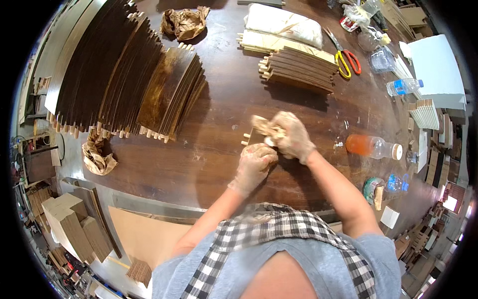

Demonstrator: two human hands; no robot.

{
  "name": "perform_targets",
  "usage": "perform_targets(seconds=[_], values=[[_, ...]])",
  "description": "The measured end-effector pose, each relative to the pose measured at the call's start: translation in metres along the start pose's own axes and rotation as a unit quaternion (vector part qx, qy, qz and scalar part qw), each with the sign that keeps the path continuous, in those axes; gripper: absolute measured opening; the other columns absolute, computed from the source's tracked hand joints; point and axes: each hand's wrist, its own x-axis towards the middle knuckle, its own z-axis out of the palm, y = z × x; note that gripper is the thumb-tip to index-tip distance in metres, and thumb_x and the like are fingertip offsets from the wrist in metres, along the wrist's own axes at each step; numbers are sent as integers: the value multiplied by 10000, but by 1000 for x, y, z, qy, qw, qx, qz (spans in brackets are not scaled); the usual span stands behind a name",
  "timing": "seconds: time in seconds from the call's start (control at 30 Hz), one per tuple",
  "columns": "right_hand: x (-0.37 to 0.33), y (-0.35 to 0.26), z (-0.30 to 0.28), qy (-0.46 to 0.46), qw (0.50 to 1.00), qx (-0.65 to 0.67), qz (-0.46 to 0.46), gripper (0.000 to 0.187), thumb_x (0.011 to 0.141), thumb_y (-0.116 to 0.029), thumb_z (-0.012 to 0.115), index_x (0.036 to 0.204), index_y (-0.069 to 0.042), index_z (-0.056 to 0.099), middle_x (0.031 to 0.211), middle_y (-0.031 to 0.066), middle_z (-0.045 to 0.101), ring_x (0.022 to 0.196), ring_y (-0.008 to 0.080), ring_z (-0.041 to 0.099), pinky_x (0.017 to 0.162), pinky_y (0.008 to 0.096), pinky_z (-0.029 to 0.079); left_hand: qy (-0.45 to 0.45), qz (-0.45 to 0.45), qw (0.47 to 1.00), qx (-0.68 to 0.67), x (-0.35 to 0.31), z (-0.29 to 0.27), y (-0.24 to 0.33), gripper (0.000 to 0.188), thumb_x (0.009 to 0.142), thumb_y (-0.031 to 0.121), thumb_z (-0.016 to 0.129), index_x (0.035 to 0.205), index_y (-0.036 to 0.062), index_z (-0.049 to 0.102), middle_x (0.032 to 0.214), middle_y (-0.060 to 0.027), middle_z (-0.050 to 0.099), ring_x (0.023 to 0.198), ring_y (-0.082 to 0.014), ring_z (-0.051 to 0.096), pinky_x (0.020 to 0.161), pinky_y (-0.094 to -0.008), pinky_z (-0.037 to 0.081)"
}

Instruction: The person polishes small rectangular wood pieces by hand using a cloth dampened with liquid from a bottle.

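Observation:
My left hand [254, 167], in a thin see-through glove, grips a small dark wooden piece [255, 138] low over the table. Pale dowel pegs stick out of its left end, and the rest is mostly covered by my hands. In my gloved right hand [295, 137] is a crumpled wad of brown paper [268, 126], pressed against the wood. A small white bit shows between the hands; I cannot make out what it is. Beyond them lies a stack of dark slats [298, 70] with dowel ends.
Large stacks of dark doweled boards [119, 65] fill the table's left. Crumpled brown papers lie behind [185, 23] and before [97, 155] them. Scissors [343, 56] rest beside the slats. At right are a bottle of orange liquid [363, 146] and a water bottle [402, 86].

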Motion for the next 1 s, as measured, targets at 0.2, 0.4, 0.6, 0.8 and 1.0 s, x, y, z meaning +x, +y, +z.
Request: perform_targets(seconds=[0.2, 0.4, 0.6, 0.8, 1.0], values=[[30, -19, 14, 25, 999, -40, 7, 119, 784, -166, 711, 860, -86, 667, 869, 113, 649, 898, 317, 609, 836, 438, 488, 5, 4, 1000, 5, 4, 6, 7, 150, 701, 0, 711, 805, 105, 684, 833, -41, 649, 904, -269, 653, 819, -427, 513], [-6, -8, -1, 53, 998, -5, 19, 217, 772, -255, 770, 848, -78, 670, 858, 108, 650, 855, 301, 613, 802, 421, 485, 38, 53, 998, -3, 5, 7, 7, 163, 657, 20, 739, 775, 110, 671, 814, -50, 670, 821, -289, 659, 726, -426, 529], [12, -22, 12, 102, 994, -47, 8, 127, 799, -179, 729, 859, -94, 656, 866, 120, 640, 881, 330, 619, 813, 433, 494, -30, 31, 999, -7, 1, 6, 4, 230, 636, 17, 721, 843, 112, 693, 895, -33, 701, 926, -258, 674, 805, -413, 531], [-76, 10, -26, 155, 982, -111, 11, 151, 835, -221, 729, 888, -101, 655, 869, 105, 616, 880, 315, 598, 808, 449, 479, 7, 95, 995, -36, 5, 10, 1, 223, 684, 12, 759, 866, 124, 694, 926, -32, 719, 966, -279, 697, 830, -420, 548], [-174, 53, -71, 176, 960, -84, 201, 236, 831, -186, 747, 1028, -71, 689, 952, 132, 663, 887, 315, 642, 823, 427, 511, -8, 132, 991, -24, 11, 9, 0, 207, 724, 19, 762, 900, 103, 693, 944, -53, 707, 975, -303, 683, 845, -440, 542]])
